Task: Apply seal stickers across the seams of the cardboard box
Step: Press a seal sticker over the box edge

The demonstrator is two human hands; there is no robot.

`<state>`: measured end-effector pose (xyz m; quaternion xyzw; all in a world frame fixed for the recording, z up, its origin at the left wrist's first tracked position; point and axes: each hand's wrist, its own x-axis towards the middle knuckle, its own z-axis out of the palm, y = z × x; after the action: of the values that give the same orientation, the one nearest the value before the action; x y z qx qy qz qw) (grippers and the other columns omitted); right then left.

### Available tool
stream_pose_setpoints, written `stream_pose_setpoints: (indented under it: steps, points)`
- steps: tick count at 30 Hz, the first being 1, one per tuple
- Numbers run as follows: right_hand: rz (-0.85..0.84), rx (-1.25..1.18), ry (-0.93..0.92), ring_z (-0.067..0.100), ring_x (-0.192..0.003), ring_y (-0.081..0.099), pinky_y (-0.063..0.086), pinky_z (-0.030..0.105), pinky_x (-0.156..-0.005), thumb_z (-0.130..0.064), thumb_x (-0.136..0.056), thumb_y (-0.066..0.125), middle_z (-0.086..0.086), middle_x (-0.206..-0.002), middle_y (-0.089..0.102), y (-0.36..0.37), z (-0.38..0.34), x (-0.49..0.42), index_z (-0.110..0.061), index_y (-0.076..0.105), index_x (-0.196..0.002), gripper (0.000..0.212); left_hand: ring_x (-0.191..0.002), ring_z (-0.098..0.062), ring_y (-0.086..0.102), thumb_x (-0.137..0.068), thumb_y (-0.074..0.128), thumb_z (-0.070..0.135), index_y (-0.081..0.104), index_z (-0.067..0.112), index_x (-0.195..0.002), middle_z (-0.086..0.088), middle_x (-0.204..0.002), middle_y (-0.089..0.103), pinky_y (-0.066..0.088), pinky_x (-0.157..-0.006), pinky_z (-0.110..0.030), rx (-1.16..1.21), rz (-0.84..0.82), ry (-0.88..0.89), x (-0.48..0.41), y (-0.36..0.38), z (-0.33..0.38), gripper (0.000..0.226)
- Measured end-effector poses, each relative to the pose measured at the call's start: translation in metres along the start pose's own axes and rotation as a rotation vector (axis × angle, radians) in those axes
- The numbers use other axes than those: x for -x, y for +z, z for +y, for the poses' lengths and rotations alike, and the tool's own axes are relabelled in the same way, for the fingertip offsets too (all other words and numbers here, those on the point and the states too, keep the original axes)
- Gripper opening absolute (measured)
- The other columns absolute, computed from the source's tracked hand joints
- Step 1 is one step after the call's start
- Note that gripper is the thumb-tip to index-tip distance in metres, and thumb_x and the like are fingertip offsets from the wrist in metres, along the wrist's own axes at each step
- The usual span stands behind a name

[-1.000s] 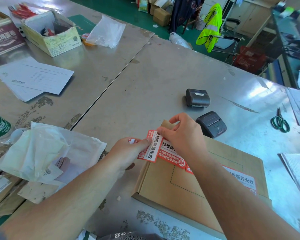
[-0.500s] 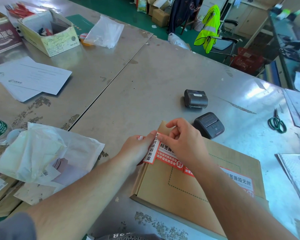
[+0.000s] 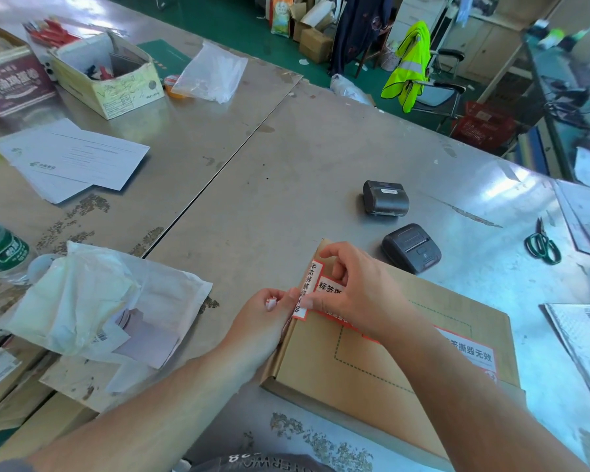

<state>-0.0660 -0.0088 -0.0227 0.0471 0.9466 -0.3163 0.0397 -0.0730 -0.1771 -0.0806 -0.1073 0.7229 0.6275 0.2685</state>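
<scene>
Pinching seal sticker point(image 3: 308, 284) w/ both hands point(image 3: 269, 315) point(image 3: 361, 291) over cardboard box point(image 3: 372, 362) edge seam; next, I'd press it flat.

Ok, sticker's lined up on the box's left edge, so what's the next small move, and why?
Probably press it down and fold it over the edge. The red-and-white seal sticker lies along the left edge of the flat brown cardboard box, pinched by the left hand low and the right hand at its top, its lower end overhanging the side seam.
</scene>
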Motion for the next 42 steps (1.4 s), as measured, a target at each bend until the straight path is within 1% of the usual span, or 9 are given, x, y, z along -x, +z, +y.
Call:
stream_pose_setpoints:
  steps: [5, 9, 17, 20, 24, 29, 34, 37, 42]
  points:
    - [-0.035, 0.065, -0.064, -0.010, -0.086, 0.044, 0.032, 0.010, -0.073, -0.057, -0.059, 0.090, -0.026, -0.091, 0.041, 0.000, -0.002, 0.005, -0.031, 0.053, -0.128, 0.083, -0.046, -0.006, 0.057, -0.090, 0.062, 0.046, 0.065, 0.010, -0.104, 0.007, -0.060, 0.065, 0.048, -0.057, -0.024, 0.098, -0.072, -0.066, 0.006, -0.007, -0.007, 0.039]
    - [-0.042, 0.087, -0.049, -0.009, -0.090, 0.045, 0.035, 0.020, -0.081, -0.058, -0.061, 0.088, -0.024, -0.097, 0.041, 0.000, -0.003, 0.009, -0.031, 0.052, -0.131, 0.083, -0.031, 0.000, 0.046, -0.094, 0.061, 0.040, 0.063, 0.002, -0.103, 0.012, -0.046, 0.055, 0.033, -0.036, -0.012, 0.116, -0.117, -0.104, 0.014, -0.010, -0.006, 0.039]
    - [0.107, -0.086, 0.071, 0.003, -0.069, 0.050, 0.042, 0.025, -0.066, -0.033, -0.084, 0.079, -0.011, -0.079, 0.055, 0.009, 0.001, 0.004, -0.031, 0.058, -0.106, 0.030, -0.043, -0.008, 0.045, -0.087, 0.060, 0.055, 0.065, 0.001, -0.102, 0.002, -0.068, 0.058, 0.042, -0.066, -0.028, 0.076, -0.102, -0.038, 0.000, -0.005, 0.000, 0.055]
    - [0.161, -0.052, 0.122, 0.003, -0.069, 0.053, 0.043, 0.024, -0.063, -0.036, -0.087, 0.075, -0.009, -0.078, 0.059, 0.010, -0.002, -0.002, -0.026, 0.062, -0.105, 0.024, -0.049, -0.015, 0.034, -0.082, 0.060, 0.060, 0.059, 0.012, -0.089, -0.008, -0.080, 0.045, 0.036, -0.066, -0.034, 0.083, -0.162, -0.042, -0.004, -0.005, 0.005, 0.049]
    - [0.225, -0.047, 0.239, 0.011, -0.077, 0.065, 0.056, 0.035, -0.072, -0.043, -0.086, 0.074, -0.006, -0.083, 0.066, 0.008, -0.006, -0.013, -0.024, 0.063, -0.104, 0.029, -0.038, -0.011, 0.030, -0.085, 0.061, 0.060, 0.053, 0.018, -0.079, -0.007, -0.073, 0.044, 0.028, -0.047, -0.021, 0.074, -0.147, -0.114, -0.018, 0.000, 0.014, 0.044]
    - [0.246, -0.061, 0.310, 0.014, -0.080, 0.068, 0.058, 0.038, -0.074, -0.046, -0.085, 0.074, -0.003, -0.089, 0.068, 0.007, -0.007, -0.021, -0.026, 0.061, -0.105, 0.032, -0.035, -0.007, 0.047, -0.085, 0.061, 0.060, 0.060, 0.020, -0.066, 0.005, -0.054, 0.057, 0.035, -0.044, -0.017, 0.076, -0.109, -0.162, -0.041, 0.012, 0.025, 0.045]
    - [0.162, -0.060, 0.209, 0.007, -0.069, 0.059, 0.047, 0.026, -0.063, -0.051, -0.080, 0.077, -0.007, -0.077, 0.061, 0.004, -0.005, -0.011, -0.027, 0.060, -0.107, 0.040, -0.036, -0.007, 0.045, -0.088, 0.060, 0.058, 0.060, 0.018, -0.070, 0.002, -0.056, 0.056, 0.032, -0.039, -0.013, 0.075, -0.142, -0.151, -0.039, 0.009, 0.017, 0.043]
    - [0.081, -0.053, 0.116, 0.003, -0.062, 0.051, 0.040, 0.021, -0.059, -0.052, -0.075, 0.081, -0.008, -0.073, 0.056, 0.002, -0.003, -0.001, -0.031, 0.059, -0.109, 0.046, -0.043, -0.011, 0.037, -0.082, 0.062, 0.063, 0.060, 0.019, -0.086, -0.006, -0.078, 0.051, 0.032, -0.047, -0.020, 0.083, -0.172, -0.169, -0.026, -0.001, 0.005, 0.044]
    - [0.032, 0.034, -0.026, 0.001, -0.076, 0.048, 0.035, 0.017, -0.065, -0.048, -0.067, 0.089, -0.013, -0.083, 0.049, 0.005, 0.001, 0.011, -0.028, 0.060, -0.121, 0.064, -0.045, -0.012, 0.025, -0.083, 0.066, 0.057, 0.058, 0.016, -0.090, -0.001, -0.072, 0.039, 0.023, -0.045, -0.020, 0.087, -0.159, -0.169, 0.008, -0.017, -0.004, 0.042]
